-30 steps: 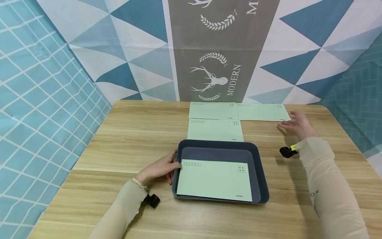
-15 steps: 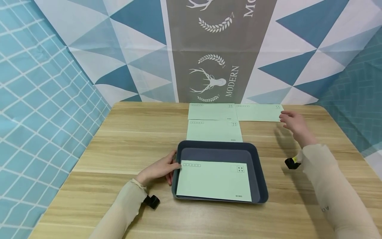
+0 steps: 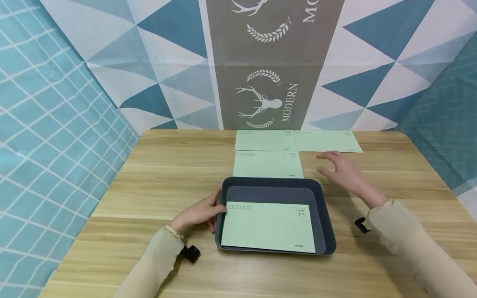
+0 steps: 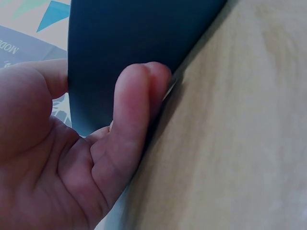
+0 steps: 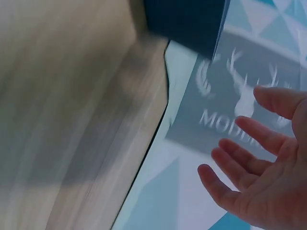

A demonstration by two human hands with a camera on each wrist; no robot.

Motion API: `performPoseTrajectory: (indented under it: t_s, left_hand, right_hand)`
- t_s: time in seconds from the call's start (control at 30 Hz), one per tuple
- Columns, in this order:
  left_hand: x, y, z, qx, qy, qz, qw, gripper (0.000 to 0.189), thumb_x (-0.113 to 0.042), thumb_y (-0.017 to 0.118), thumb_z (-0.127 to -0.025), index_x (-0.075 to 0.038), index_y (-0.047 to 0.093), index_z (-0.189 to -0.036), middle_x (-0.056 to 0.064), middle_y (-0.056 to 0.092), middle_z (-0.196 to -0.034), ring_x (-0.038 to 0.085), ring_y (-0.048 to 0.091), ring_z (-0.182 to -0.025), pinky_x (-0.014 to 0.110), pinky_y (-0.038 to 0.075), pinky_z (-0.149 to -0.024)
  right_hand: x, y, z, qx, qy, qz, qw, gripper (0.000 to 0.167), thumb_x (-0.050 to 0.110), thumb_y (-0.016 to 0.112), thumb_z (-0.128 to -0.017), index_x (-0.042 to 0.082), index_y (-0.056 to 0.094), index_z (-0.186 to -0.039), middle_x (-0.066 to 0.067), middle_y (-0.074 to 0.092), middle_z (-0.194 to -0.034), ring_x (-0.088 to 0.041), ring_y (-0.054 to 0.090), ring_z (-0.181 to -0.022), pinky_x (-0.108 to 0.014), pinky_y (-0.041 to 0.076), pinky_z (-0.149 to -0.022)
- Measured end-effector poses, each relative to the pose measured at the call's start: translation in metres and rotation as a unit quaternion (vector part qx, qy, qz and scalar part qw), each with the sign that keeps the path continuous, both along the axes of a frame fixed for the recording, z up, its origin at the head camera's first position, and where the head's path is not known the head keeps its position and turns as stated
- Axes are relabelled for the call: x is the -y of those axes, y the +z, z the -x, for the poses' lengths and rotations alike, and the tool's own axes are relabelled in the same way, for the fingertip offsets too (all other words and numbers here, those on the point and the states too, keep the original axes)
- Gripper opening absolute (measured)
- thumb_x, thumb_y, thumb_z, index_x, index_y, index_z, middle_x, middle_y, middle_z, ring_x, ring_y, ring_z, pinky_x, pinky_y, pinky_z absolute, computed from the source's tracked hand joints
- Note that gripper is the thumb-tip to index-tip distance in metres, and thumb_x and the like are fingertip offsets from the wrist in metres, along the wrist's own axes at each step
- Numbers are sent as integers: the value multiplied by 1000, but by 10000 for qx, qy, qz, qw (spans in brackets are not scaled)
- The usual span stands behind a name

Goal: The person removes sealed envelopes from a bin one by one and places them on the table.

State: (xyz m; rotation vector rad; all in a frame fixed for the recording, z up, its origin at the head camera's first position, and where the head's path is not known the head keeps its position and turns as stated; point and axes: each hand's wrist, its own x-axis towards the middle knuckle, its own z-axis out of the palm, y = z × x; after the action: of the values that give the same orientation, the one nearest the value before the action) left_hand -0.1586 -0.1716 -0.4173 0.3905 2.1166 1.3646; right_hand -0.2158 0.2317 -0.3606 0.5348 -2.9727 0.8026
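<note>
My left hand (image 3: 198, 212) holds the left rim of a dark blue-grey tray (image 3: 328, 223), thumb over the edge and fingers against the outer wall (image 4: 96, 43). A pale green envelope (image 3: 266, 227) lies in the tray; whether more lie beneath it cannot be seen. My right hand (image 3: 344, 174) is above the table, right of the tray's far corner, with fingers spread and nothing in them. Behind the tray lie three more envelopes: one near its far rim (image 3: 266, 164), one at the table's back edge (image 3: 263, 140), and one to its right (image 3: 324, 141).
The wooden table (image 3: 167, 165) ends at the back against a patterned cloth wall (image 3: 179, 62). Blue cloth with white lines (image 3: 48, 124) hangs at the left. A black wrist camera (image 3: 191, 253) sits on the left sleeve, another (image 3: 361, 224) at the right.
My right hand has left the right end of the far right envelope and moved left and nearer, toward the tray. The left hand keeps its hold and the tray stays put.
</note>
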Motion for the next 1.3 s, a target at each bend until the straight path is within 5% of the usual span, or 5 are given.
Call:
performPoseTrajectory:
  t_s: [0.17,0.37,0.53,0.73,1.3]
  left_hand:
    - [0,-1,-1,2,12,-43,10000,61,-17,47,-92,-10,13,-142,12,59,-74,19,57,-44,42,54,-45]
    - [0,-2,0,-10,-23,-89,10000,61,-18,47,-93,-11,13,-142,12,59,-75,19,57,-44,42,54,-45]
    - [1,-1,1,-16,-22,-86,10000,60,-18,48,-92,-12,14,-142,12,59,-74,19,57,-44,43,54,-45]
    - [0,0,1,15,-17,-89,10000,62,-19,48,-92,-12,12,-142,12,59,-75,19,57,-44,43,54,-45]
    - [1,0,0,5,13,-2,10000,62,-20,47,-93,-12,11,-143,12,58,-74,20,57,-44,42,54,-45]
  right_hand:
    - [22,-3,-16,-510,425,-770,9948,48,25,62,-86,-1,50,-124,-22,50,-124,-38,49,-112,-53,44,-90]
    - [37,-6,-34,-1047,1166,-1565,9752,51,26,68,-81,-3,53,-120,-17,59,-112,-32,58,-99,-47,49,-84]
    - [47,-11,-51,-339,1713,-1993,9643,84,54,67,-72,0,44,-131,-15,52,-124,-30,51,-113,-48,43,-95]
    - [50,-17,-64,393,1728,-2195,9594,111,75,60,-58,0,36,-137,-16,43,-136,-32,40,-125,-53,31,-104]
    - [47,-29,-63,349,1788,-2215,9580,111,69,69,-55,-4,38,-134,-21,42,-133,-36,41,-121,-55,34,-98]
